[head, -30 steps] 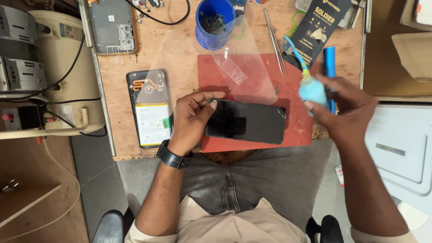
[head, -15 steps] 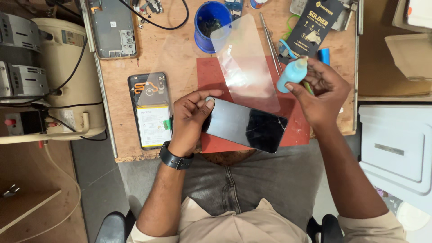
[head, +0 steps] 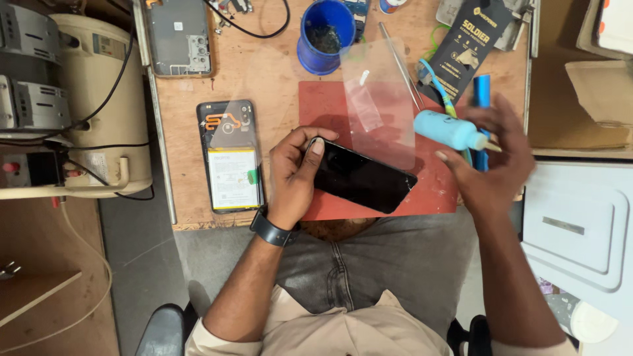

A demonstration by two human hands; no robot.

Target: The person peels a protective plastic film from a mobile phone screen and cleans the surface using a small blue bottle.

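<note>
On the bench (head: 264, 72) a mat (head: 435, 191) lies at the near edge, with a phone (head: 362, 177) on it and a glass sheet (head: 379, 99) behind the phone. An opened phone (head: 231, 158) lies left of the mat, a cup (head: 326, 33) behind it, and a bottle (head: 448, 130) at its right.

You have only one view, from the camera on your head. It looks almost straight down from above your lap and sits quite near. The wooden worktop (head: 264, 79) fills the upper middle of the frame, your knees and chest the bottom. Both forearms enter from below. At the left edge you see a machine (head: 59, 99), at the right a white cabinet (head: 580, 224).
</note>
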